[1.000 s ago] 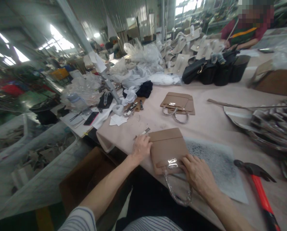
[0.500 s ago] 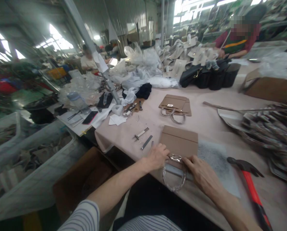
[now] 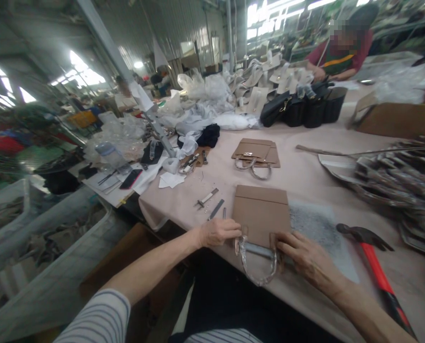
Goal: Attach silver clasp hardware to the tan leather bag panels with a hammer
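A flat brown handbag panel (image 3: pixel 260 212) lies on the cloth-covered table in front of me. Its plastic-wrapped handle (image 3: pixel 258 280) loops toward me over the table edge. My left hand (image 3: pixel 219 232) is closed, its fingertips pinching the panel's lower left edge beside the handle tab. At the lower right corner, my right hand (image 3: pixel 301 252) has thumb and fingers closed on the edge near the other tab. A pale metal bar (image 3: pixel 258 249) shows under the handle between both hands.
A claw hammer (image 3: pixel 371 257) lies right, beside a worn translucent sheet (image 3: pixel 314 228). Calipers (image 3: pixel 207 196) and a metal strip (image 3: pixel 215 209) lie left. Another brown bag piece (image 3: pixel 257 151) sits beyond. Wrapped straps (image 3: pixel 405 176) pile up right; black bags (image 3: pixel 305 109) stand near a co-worker (image 3: pixel 340 57).
The shiny metal clasp that lay between my hands on the panel is out of sight, and the handle tabs now show. My hands have moved apart to the panel's two sides.
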Demonstrator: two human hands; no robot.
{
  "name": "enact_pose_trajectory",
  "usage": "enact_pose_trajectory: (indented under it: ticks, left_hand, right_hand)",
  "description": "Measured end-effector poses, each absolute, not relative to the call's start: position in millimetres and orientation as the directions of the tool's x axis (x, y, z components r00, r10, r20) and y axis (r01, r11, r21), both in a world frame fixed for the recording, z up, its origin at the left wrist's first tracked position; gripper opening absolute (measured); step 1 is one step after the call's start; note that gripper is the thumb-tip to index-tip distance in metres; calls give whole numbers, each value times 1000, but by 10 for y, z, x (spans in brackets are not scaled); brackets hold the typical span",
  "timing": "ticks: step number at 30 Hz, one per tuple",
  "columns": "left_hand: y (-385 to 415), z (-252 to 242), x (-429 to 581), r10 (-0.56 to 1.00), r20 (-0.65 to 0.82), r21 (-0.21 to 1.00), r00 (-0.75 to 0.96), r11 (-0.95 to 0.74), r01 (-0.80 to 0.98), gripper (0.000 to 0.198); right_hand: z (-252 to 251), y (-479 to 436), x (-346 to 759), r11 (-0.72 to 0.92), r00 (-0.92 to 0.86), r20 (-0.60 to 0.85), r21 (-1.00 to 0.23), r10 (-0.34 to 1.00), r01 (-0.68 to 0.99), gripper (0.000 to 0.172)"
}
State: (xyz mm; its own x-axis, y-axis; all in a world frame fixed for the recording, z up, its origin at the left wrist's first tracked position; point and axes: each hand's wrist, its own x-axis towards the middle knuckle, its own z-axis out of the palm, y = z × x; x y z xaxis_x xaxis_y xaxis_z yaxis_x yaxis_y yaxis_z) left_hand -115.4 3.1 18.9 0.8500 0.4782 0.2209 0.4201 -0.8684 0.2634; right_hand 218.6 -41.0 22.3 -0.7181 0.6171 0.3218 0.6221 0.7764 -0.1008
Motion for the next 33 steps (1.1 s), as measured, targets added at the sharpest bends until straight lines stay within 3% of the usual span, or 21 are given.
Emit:
enact_pose_trajectory:
  ticks: [5,9,17,23,25,28,30,33]
  left_hand:
    - [-68,78,-1080,441,325,212,836,-896,390,31]
    - [-151,41,-982,524,364,221,770,-851,475,32]
    - [-247,-98,-876,631,353,276,690,-776,568,33]
    - [-206,11,-990,752,428,430,501,-658,619,33]
    - [-105,105,-1100,893,337,477,298,-435,763,30]
    - [123,240,-1241,999,49,430,-12,-10,903,18]
    - [279,292,-1282,988,-135,390,-73,121,913,21]
    - [453,308,-1282,957,-268,392,-106,209,896,13]
  right_hand:
    - [145,-456,2166,775,-691,415,-59,592,629,48]
    - [36,-530,2126,732,-609,574,25,548,681,51]
    - [-111,-376,2089,727,-466,659,-185,591,661,31]
    - [-95,-322,2060,678,-418,661,-192,624,710,24]
    - [-92,-356,2036,655,-404,647,-199,646,729,24]
    - [-82,-409,1993,598,-365,622,-214,693,772,24]
    - [-74,-432,1974,566,-346,606,-216,717,796,24]
    - [-62,-456,1969,544,-339,589,-210,733,812,25]
